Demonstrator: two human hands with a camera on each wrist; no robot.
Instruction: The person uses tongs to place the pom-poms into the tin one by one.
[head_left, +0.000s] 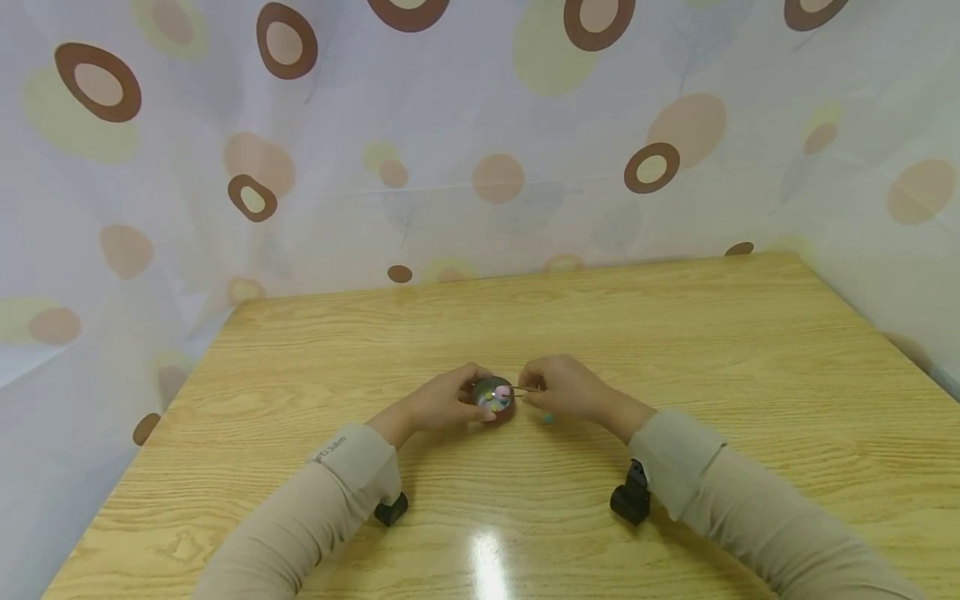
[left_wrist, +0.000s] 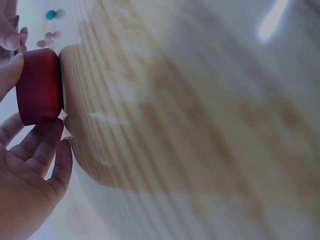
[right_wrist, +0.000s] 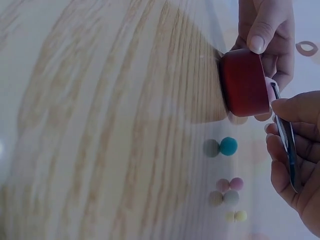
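My left hand [head_left: 447,400] holds a round red tin [right_wrist: 245,82] on the table, thumb on one side of its wall and fingers round the other. Small coloured balls [head_left: 491,405] lie inside it, seen from above in the head view. With my right hand [head_left: 567,390] I pinch metal tweezers [right_wrist: 286,137] between thumb and fingers. Their tips meet a pink ball [right_wrist: 270,87] at the tin's open top. Beside the tin, below my right hand, a teal ball [right_wrist: 229,146] lies on the table.
Several more small balls lie past the teal one in the right wrist view, among them a pink ball [right_wrist: 236,184] and a yellow ball [right_wrist: 240,216]. The glossy wooden table [head_left: 300,350] mirrors them. A patterned curtain [head_left: 465,125] hangs behind and at both sides.
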